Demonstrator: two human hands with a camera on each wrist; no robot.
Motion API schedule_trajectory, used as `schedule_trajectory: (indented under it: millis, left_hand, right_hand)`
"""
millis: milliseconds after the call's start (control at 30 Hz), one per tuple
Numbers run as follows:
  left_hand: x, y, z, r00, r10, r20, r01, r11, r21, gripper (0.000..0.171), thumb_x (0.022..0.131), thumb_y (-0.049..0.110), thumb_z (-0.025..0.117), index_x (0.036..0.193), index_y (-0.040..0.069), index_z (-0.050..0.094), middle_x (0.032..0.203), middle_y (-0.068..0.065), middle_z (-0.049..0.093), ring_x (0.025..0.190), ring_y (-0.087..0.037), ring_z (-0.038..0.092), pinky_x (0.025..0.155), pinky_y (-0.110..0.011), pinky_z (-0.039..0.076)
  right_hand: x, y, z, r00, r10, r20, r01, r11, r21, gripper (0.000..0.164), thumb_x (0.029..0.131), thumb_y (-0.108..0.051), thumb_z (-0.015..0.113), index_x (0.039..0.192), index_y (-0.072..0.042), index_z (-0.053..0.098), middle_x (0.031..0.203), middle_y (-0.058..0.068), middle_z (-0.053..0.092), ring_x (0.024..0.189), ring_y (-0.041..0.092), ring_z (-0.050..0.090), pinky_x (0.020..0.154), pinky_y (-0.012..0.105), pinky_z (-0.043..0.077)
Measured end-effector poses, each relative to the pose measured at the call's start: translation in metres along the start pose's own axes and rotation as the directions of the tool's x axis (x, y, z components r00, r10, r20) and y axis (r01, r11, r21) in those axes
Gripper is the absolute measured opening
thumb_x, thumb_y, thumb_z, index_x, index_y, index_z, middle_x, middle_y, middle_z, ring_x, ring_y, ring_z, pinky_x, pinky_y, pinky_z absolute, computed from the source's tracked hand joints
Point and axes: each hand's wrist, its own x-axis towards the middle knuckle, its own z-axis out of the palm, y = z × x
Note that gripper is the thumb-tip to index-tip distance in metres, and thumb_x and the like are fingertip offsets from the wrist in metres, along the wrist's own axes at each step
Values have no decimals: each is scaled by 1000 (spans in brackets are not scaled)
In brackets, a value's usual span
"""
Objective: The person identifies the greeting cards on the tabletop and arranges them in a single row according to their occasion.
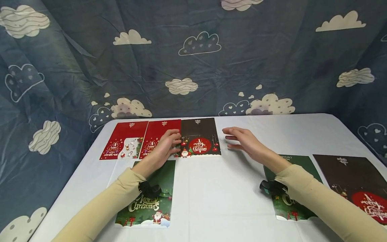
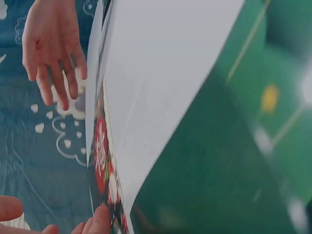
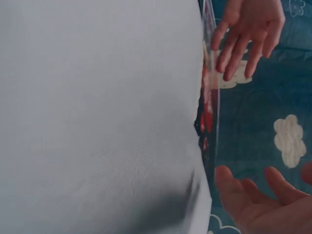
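Note:
A dark brown Christmas card with a red circle lies at the table's far side. My left hand is at its left edge, fingers loosely bent, with fingertips at the card's border; it overlaps a red Christmas card. To the right of the dark card, my right hand hovers with relaxed fingers, apart from it and holding nothing. In the right wrist view, both the right hand and the left hand have their fingers spread.
Another red card with a white decorated panel lies at the far left. A green Merry Christmas card is under the left forearm. Partly hidden by the right arm is a second green card, beside another dark card. A cloud-patterned curtain hangs behind.

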Motion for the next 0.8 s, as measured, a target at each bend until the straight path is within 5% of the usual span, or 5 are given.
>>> schedule_trajectory:
  millis: [200,433,667,800]
  left_hand:
    - [-12,-4,13,1000,-10,26,11,1000,-26,50,103,20,46,148,2,33,148,-21,38,131,-37,43,103,-50,42]
    - [-26,-7,29,999,24,44,-20,997,-81,43,105,17,41,145,0,38,142,-22,47,126,-39,49,99,-48,46]
    - [-37,-7,49,987,18,158,-1,994,-105,36,102,12,44,136,-2,46,137,-24,53,121,-41,53,92,-44,50]
    - [-44,-6,62,976,-5,219,27,995,-100,33,101,12,48,131,0,51,133,-23,57,118,-40,56,88,-41,52]
  right_hand:
    - [-29,3,-10,997,-77,-16,77,997,0,46,109,-26,36,141,6,46,147,22,42,133,36,44,94,39,51]
    - [-58,7,-27,987,-156,-37,157,987,30,50,108,-33,38,140,5,47,139,12,55,117,15,59,93,40,51]
    - [-84,10,-48,981,-193,1,192,977,96,46,109,-29,38,139,3,49,131,4,63,114,18,62,92,38,51]
    - [-100,9,-60,980,-198,14,198,980,39,46,109,-30,36,141,1,48,131,3,63,114,17,62,91,34,52]
